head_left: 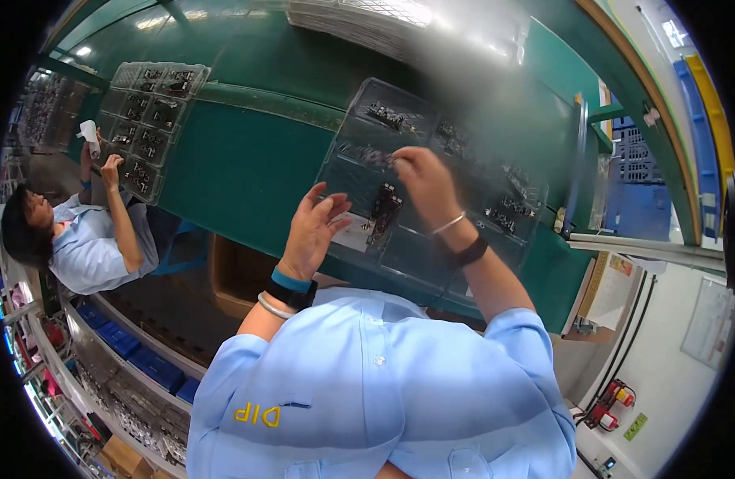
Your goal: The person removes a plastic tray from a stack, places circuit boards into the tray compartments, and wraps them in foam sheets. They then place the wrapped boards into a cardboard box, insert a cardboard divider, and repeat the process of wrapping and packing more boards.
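My left hand (310,231) hovers palm up with its fingers apart, holding nothing that I can see. Just right of it, a small dark circuit board (386,209) with components on it stands in a clear plastic compartment tray (415,254). A white paper slip (353,233) lies beside the board. My right hand (428,185) reaches over the tray, thumb and fingertips pinched together above a compartment of small metallic parts (366,153). Whatever the pinch holds is too small to make out. More small parts (385,115) fill the far compartments, and others (509,214) lie on the right.
A co-worker (96,247) sits at the left with a similar parts tray (148,128) and a white object in one hand. Stacked clear trays (359,20) stand at the far side of the green table (231,176). A cardboard box (231,275) is below its near edge.
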Demonstrator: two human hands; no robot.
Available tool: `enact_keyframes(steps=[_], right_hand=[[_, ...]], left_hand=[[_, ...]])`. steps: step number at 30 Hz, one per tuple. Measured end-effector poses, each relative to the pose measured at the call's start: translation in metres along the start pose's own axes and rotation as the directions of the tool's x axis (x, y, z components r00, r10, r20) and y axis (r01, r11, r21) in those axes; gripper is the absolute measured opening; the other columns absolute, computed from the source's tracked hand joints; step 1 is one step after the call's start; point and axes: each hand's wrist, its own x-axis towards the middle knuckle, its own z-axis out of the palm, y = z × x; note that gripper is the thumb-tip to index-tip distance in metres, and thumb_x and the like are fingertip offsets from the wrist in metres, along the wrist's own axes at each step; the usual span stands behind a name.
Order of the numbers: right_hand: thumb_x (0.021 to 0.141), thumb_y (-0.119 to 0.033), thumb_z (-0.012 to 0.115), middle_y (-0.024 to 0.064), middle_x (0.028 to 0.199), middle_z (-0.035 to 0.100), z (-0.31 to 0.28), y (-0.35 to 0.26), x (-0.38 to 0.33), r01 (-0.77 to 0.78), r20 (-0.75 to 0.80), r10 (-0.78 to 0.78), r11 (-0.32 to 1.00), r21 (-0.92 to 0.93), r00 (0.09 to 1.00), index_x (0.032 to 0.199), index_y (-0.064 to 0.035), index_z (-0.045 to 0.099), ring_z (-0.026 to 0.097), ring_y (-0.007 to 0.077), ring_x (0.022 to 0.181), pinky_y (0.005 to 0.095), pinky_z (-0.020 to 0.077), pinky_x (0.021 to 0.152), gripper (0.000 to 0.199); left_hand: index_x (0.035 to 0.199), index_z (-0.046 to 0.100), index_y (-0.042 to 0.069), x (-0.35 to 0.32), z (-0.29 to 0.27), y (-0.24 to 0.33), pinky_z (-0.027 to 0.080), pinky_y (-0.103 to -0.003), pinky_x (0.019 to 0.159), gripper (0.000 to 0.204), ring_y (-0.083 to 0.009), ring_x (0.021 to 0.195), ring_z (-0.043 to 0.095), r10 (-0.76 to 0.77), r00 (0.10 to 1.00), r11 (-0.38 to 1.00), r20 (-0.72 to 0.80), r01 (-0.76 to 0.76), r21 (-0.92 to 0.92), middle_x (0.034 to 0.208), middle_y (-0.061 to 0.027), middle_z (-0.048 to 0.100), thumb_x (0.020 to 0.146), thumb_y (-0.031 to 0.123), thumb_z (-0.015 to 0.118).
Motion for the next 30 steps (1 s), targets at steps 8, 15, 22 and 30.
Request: enact_keyframes(steps=[8,15,22,30], right_hand=[[0.091,-0.017,0.058,0.0013,0.081,0.060,-0.023,0.115,0.101,-0.230,-0.126,0.257,0.954,0.193,0.958,0.103,-0.0026,0.062,0.057,0.0082,0.070,0.0226,0.0488,0.066,0.019],[0.091,-0.026,0.055,0.0107,0.097,0.063,-0.006,0.187,0.134,-0.131,-0.093,0.096,0.843,-0.522,0.991,0.109,-0.0092,0.057,0.065,0.0275,0.079,0.0366,0.0532,0.070,0.025],[0.090,-0.027,0.054,0.0123,0.113,0.057,0.001,0.146,0.125,0.063,0.018,-0.078,0.615,-0.786,0.997,0.118,-0.0130,0.051,0.063,0.0345,0.089,0.0431,0.0527,0.075,0.032],[0.087,-0.013,0.052,0.0130,0.107,0.056,-0.004,0.140,0.112,0.170,0.136,-0.104,0.491,-0.855,0.985,0.115,-0.0136,0.055,0.062,0.0346,0.090,0.0425,0.0519,0.075,0.028]], left_hand=[[0.126,0.044,0.008,0.010,-0.068,-0.012,0.051,-0.037,0.082,0.038,-0.0218,0.095,0.062,-0.082,0.972,0.978,-0.220,0.121,0.172,0.103,-0.0106,0.062,0.091,0.017,0.058],[0.126,0.045,0.006,0.020,-0.068,-0.007,0.053,-0.033,0.075,0.037,-0.0195,0.086,0.063,-0.120,0.970,0.970,-0.210,0.160,0.184,0.097,-0.0084,0.063,0.092,0.016,0.056],[0.121,0.050,0.004,0.016,-0.057,-0.010,0.052,-0.028,0.071,0.031,-0.0172,0.082,0.063,-0.066,0.974,0.876,-0.216,0.161,0.455,0.094,-0.0066,0.063,0.092,0.013,0.054],[0.117,0.054,0.006,0.031,-0.009,-0.034,0.051,-0.032,0.070,0.030,-0.0234,0.083,0.063,0.114,0.972,0.380,0.204,-0.232,0.895,0.094,-0.0121,0.062,0.088,0.011,0.056]])
